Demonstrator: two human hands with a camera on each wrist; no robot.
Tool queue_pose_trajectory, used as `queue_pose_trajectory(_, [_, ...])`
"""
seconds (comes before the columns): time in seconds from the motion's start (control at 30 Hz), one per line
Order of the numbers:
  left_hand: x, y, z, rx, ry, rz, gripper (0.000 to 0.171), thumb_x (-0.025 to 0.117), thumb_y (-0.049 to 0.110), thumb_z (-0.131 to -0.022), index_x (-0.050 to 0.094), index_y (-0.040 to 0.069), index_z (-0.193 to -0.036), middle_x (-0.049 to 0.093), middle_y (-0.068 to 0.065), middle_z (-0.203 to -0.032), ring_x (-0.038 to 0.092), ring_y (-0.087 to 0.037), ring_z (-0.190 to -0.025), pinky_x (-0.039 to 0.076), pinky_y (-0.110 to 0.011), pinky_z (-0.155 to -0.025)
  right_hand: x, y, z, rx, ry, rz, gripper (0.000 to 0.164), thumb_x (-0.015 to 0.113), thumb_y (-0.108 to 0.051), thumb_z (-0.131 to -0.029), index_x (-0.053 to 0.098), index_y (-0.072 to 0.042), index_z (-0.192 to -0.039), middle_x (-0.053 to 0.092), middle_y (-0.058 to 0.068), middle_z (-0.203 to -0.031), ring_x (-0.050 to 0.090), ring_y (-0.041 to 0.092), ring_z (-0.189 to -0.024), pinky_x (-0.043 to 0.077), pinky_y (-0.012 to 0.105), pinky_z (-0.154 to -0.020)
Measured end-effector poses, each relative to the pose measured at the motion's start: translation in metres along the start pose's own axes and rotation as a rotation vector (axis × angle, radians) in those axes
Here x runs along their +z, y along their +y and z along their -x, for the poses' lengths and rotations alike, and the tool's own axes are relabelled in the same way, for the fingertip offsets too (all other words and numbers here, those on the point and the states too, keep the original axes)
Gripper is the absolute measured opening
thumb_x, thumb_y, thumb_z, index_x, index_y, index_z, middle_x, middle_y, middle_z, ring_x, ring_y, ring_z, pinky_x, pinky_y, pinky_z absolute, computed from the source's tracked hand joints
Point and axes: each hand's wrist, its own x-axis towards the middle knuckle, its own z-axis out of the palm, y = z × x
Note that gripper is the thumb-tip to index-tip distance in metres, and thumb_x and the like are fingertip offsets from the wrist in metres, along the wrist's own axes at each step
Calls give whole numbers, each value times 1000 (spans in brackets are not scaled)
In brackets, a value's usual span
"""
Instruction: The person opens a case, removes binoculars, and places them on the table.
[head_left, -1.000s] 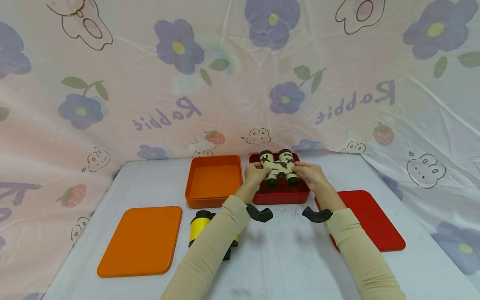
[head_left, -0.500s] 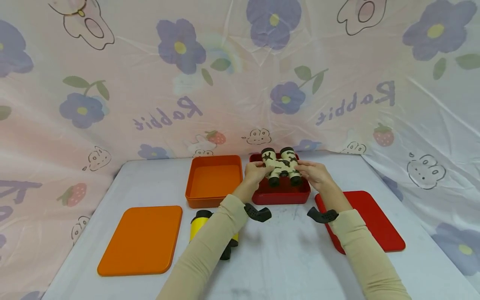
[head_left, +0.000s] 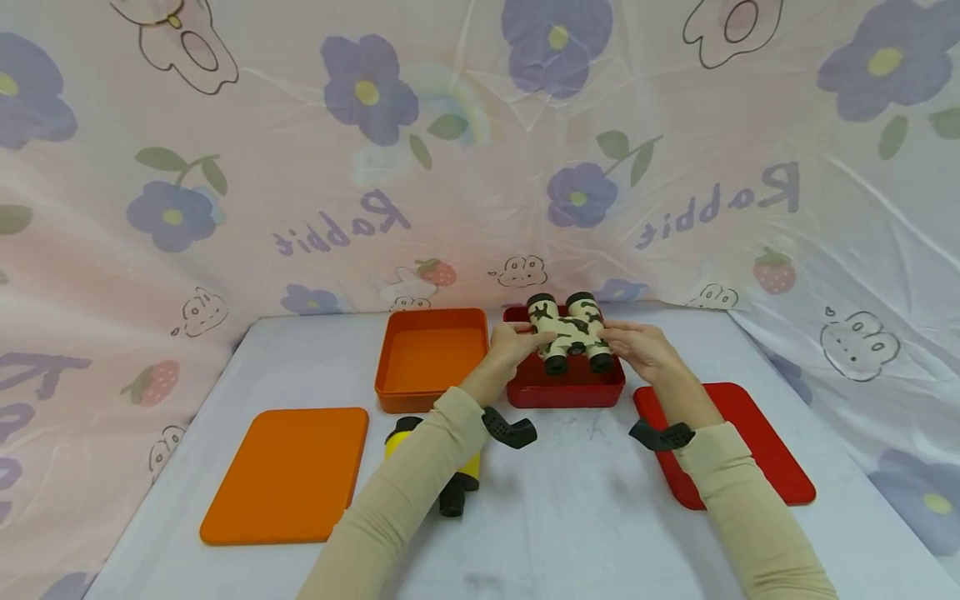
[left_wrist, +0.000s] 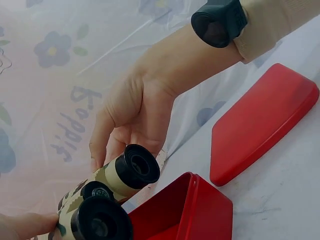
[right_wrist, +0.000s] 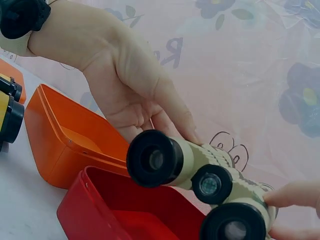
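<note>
Camouflage-patterned binoculars (head_left: 572,332) are held above the red box (head_left: 566,394) by both hands, one on each side. My left hand (head_left: 512,350) grips the left barrel, with the thumb on top. My right hand (head_left: 639,347) pinches the right barrel. The black eyepieces face toward me. In the right wrist view, the binoculars (right_wrist: 202,167) hang over the open red box (right_wrist: 95,212), apart from its floor as far as shows. The left wrist view has the right hand (left_wrist: 137,107) behind the binoculars (left_wrist: 107,185); part of the grip is hidden.
An open orange box (head_left: 431,350) stands left of the red one. An orange lid (head_left: 288,475) lies at the left, a red lid (head_left: 738,433) at the right, partly under the right forearm. Yellow and black binoculars (head_left: 468,475) lie partly hidden by the left sleeve.
The camouflage binoculars have risen slightly and shifted a little right, both hands keeping hold. The right forearm has moved outward to the right. The head view has shifted a little.
</note>
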Motion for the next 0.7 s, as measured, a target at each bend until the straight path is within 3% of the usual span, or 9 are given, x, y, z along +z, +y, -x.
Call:
queue_pose_trajectory(0.23, [-3, 1, 8, 5, -27, -12, 64, 80, 28, -79, 55, 2, -131, 61, -16, -130, 60, -26, -117, 44, -41, -112, -2, 0, 3, -5, -27, -4, 69, 55, -10, -96, 16, 9, -149, 8, 17, -163, 15, 32, -151, 14, 39, -125])
queue_pose_trajectory(0.43, [-5, 0, 12, 21, -43, -36, 62, 79, 30, -80, 56, 3, -131, 60, -14, -132, 55, -28, -124, 43, -41, -112, -6, 0, 9, -15, -39, 26, 69, 55, -13, -97, 15, 9, -149, 10, 19, -162, 15, 33, -151, 14, 42, -125])
queue_pose_trajectory(0.47, [-5, 0, 13, 23, -46, -39, 63, 79, 30, -79, 56, 3, -131, 60, -13, -132, 54, -28, -125, 42, -42, -113, -6, 0, 10, -15, -39, 38, 70, 56, -15, -97, 15, 9, -149, 14, 17, -161, 18, 32, -150, 14, 41, -125])
queue_pose_trajectory(0.53, [-6, 1, 15, 27, -60, -40, 63, 79, 30, -80, 55, 3, -132, 62, -14, -130, 54, -28, -126, 42, -42, -113, -8, 0, 12, -16, -33, 41, 72, 59, -16, -95, 19, 8, -149, 37, 8, -155, 32, 26, -146, 17, 40, -124])
queue_pose_trajectory(0.6, [-7, 0, 17, 27, -69, -35, 63, 79, 29, -80, 54, 3, -132, 62, -14, -130, 54, -29, -125, 42, -42, -113, -9, 1, 14, -23, -35, 48, 73, 61, -18, -94, 20, 8, -149, 57, -6, -134, 49, 14, -132, 19, 40, -123])
queue_pose_trajectory(0.67, [-8, 0, 20, 26, -73, -39, 63, 78, 30, -80, 54, 3, -132, 63, -14, -130, 55, -29, -125, 42, -43, -113, -10, 1, 14, -26, -36, 53, 74, 63, -19, -94, 22, 8, -149, 60, -18, -113, 57, 0, -112, 20, 40, -123])
queue_pose_trajectory(0.7, [-8, 0, 20, 22, -73, -38, 62, 78, 30, -80, 54, 4, -132, 63, -15, -130, 55, -29, -125, 42, -43, -113, -10, 1, 15, -27, -35, 54, 73, 63, -19, -94, 23, 8, -149, 60, -16, -110, 57, -6, -103, 20, 40, -122])
